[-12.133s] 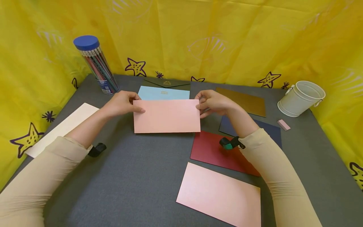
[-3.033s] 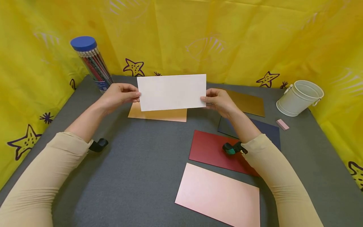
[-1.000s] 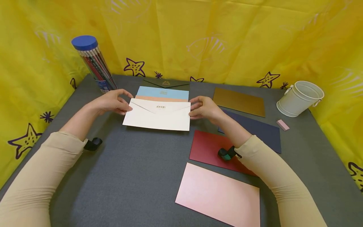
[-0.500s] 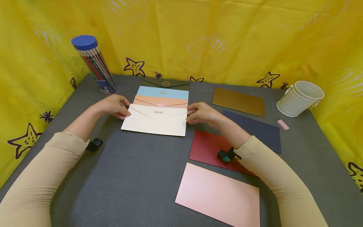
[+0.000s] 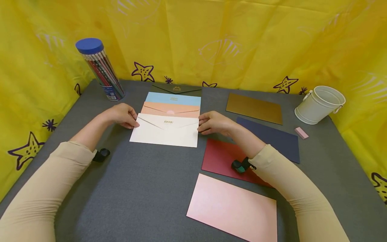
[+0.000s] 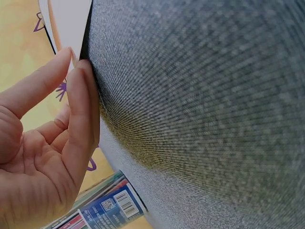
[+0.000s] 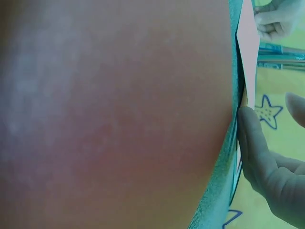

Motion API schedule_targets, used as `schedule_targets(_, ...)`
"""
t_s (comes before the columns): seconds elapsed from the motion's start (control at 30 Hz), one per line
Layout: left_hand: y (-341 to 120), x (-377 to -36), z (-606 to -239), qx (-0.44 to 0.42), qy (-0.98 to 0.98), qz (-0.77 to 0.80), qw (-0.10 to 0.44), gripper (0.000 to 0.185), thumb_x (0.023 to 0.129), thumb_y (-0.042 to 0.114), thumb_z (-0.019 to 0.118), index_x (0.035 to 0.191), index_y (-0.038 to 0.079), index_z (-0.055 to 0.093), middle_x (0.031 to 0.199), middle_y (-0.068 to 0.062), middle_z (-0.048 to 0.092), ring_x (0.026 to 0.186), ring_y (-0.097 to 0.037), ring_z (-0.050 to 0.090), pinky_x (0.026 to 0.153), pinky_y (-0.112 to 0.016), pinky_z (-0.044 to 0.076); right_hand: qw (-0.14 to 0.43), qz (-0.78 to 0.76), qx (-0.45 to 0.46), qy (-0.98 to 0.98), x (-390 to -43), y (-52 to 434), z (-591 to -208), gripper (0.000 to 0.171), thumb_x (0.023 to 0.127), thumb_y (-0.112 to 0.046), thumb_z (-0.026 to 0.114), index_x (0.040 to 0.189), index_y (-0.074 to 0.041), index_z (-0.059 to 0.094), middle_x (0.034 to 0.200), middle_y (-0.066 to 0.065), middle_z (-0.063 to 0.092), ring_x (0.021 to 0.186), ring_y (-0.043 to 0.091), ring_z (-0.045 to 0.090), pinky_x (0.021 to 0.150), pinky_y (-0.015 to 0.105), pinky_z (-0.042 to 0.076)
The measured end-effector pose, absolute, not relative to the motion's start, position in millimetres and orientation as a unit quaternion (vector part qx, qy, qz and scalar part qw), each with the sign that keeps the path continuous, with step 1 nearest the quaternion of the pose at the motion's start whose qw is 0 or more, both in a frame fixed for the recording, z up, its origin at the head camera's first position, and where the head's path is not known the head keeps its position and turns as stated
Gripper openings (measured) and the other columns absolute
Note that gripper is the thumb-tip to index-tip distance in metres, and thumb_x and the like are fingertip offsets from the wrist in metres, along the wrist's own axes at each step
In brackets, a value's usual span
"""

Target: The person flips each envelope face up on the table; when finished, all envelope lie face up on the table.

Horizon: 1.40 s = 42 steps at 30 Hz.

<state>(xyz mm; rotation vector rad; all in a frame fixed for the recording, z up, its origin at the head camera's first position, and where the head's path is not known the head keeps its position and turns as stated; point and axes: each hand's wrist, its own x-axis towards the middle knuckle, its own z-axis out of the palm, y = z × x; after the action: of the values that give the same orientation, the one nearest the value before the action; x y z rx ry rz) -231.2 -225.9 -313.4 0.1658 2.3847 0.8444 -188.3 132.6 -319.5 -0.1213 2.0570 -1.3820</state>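
Observation:
A white envelope (image 5: 164,132), flap side up with small gold print, lies at the front of an overlapping row. Behind it are a peach envelope (image 5: 170,107) with a round seal, a light blue one (image 5: 178,98) and a dark green one (image 5: 181,89). At the white envelope's left corner, my left hand (image 5: 122,116) pinches the edge between thumb and finger, as the left wrist view also shows. My right hand (image 5: 216,122) touches the opposite edge with its fingertips; in the right wrist view the thumb stands apart from the paper.
To the right lie a brown-gold envelope (image 5: 254,108), a navy one (image 5: 272,139), a red one (image 5: 222,156) partly under the right arm, and a pink one (image 5: 234,206). A pencil tube (image 5: 101,69) stands back left; a white bucket (image 5: 317,106) and pink eraser (image 5: 301,133) sit right.
Both hands raised the white envelope, plain side showing, then laid it down flap up and slid it toward me, uncovering the peach one. Earlier, they held the peach envelope, and the white one lay left.

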Motion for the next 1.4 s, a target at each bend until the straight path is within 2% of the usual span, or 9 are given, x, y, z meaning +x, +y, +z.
schedule_targets(0.23, -224, -230, -312, 0.056, 0.895, 0.319, 0.305, 0.034, 0.088, 0.011, 0.074, 0.105, -0.012, 0.056, 0.078, -0.003, 0.061, 0.061, -0.006, 0.062, 0.062, -0.021, 0.058, 0.334, -0.520, -0.056, 0.784, -188, 133, -319, 0.069, 0.096, -0.003, 0.059, 0.154, 0.005, 0.024, 0.146, 0.024, 0.037, 0.119, 0.031, 0.059, 0.107, 0.045, 0.050)
schedule_targets(0.47, -222, -230, -311, 0.050, 0.896, 0.312, 0.313, 0.036, 0.088, 0.012, 0.073, 0.107, -0.012, 0.054, 0.077, -0.002, 0.061, 0.060, -0.006, 0.062, 0.062, -0.022, 0.058, 0.347, -0.507, -0.070, 0.786, -189, 134, -320, 0.070, 0.098, -0.008, 0.056, 0.155, 0.005, 0.019, 0.156, 0.023, 0.031, 0.137, 0.036, 0.048, 0.109, 0.047, 0.048)
schedule_targets(0.63, -221, -230, -312, 0.045, 0.897, 0.310, 0.310, 0.037, 0.088, 0.013, 0.074, 0.108, -0.012, 0.054, 0.075, -0.001, 0.061, 0.059, -0.005, 0.062, 0.061, -0.022, 0.058, 0.350, -0.508, -0.063, 0.784, -190, 135, -322, 0.070, 0.098, -0.009, 0.056, 0.155, 0.004, 0.018, 0.158, 0.022, 0.029, 0.138, 0.035, 0.046, 0.110, 0.047, 0.047)
schedule_targets(0.93, -220, -228, -310, 0.042, 0.905, 0.293, 0.305, 0.036, 0.087, 0.014, 0.075, 0.105, -0.010, 0.055, 0.077, -0.003, 0.060, 0.060, -0.007, 0.061, 0.062, -0.023, 0.057, 0.347, -0.509, -0.073, 0.784, -188, 138, -321, 0.063, 0.101, -0.010, 0.052, 0.155, 0.004, 0.022, 0.152, 0.023, 0.039, 0.135, 0.037, 0.048, 0.111, 0.047, 0.047)
schedule_targets(1.13, -217, -228, -310, 0.061, 0.938, 0.243, 0.240, 0.038, 0.084, 0.019, 0.077, 0.103, -0.006, 0.056, 0.078, -0.006, 0.060, 0.068, -0.015, 0.057, 0.062, -0.027, 0.046, 0.335, -0.512, -0.085, 0.787, -187, 147, -320, 0.059, 0.100, -0.012, 0.054, 0.152, 0.002, 0.029, 0.153, 0.022, 0.037, 0.134, 0.039, 0.049, 0.109, 0.048, 0.049)
schedule_targets(1.23, -212, -228, -310, 0.062, 0.947, 0.247, 0.197, 0.038, 0.085, 0.020, 0.075, 0.106, -0.006, 0.056, 0.087, -0.012, 0.060, 0.075, -0.021, 0.056, 0.064, -0.028, 0.044, 0.326, -0.525, -0.081, 0.782, -186, 154, -320, 0.059, 0.099, -0.012, 0.055, 0.151, 0.001, 0.031, 0.154, 0.021, 0.036, 0.134, 0.040, 0.049, 0.109, 0.048, 0.048)
schedule_targets(1.4, -197, -227, -309, 0.065, 0.944, 0.287, 0.148, 0.039, 0.091, 0.019, 0.067, 0.119, -0.006, 0.055, 0.107, -0.020, 0.056, 0.094, -0.031, 0.052, 0.078, -0.036, 0.046, 0.306, -0.547, -0.081, 0.775, -189, 171, -318, 0.057, 0.100, -0.010, 0.053, 0.151, 0.004, 0.030, 0.156, 0.023, 0.033, 0.131, 0.042, 0.048, 0.112, 0.052, 0.045)
